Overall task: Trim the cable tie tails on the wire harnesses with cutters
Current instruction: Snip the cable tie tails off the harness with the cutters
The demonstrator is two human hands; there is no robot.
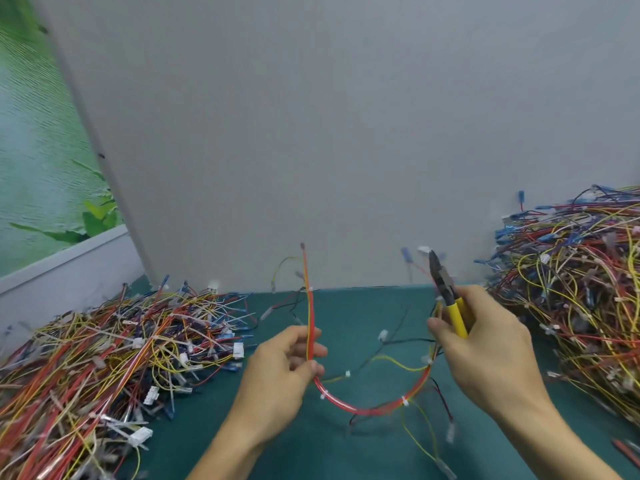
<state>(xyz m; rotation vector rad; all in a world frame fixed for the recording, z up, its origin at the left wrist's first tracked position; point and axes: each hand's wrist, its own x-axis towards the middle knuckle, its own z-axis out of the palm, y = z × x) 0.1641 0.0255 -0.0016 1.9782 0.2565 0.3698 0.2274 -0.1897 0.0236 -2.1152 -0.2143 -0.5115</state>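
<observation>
You are holding a harness [310, 317] and cutters [455, 317] above the green surface [360, 317].
Your left hand [287, 362] is pinching the red harness loop between its fingers [317, 351]; your right hand [485, 344] is gripping the yellow cutters, tips upward; the left wire pile [104, 358] and right wire pile [581, 289] are lying beyond.

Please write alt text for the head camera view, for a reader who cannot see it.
The left hand pinches a red harness above a green table, and the right hand grips yellow-handled cutters, tips up. A left pile and a right pile of harnesses flank the hands.
</observation>
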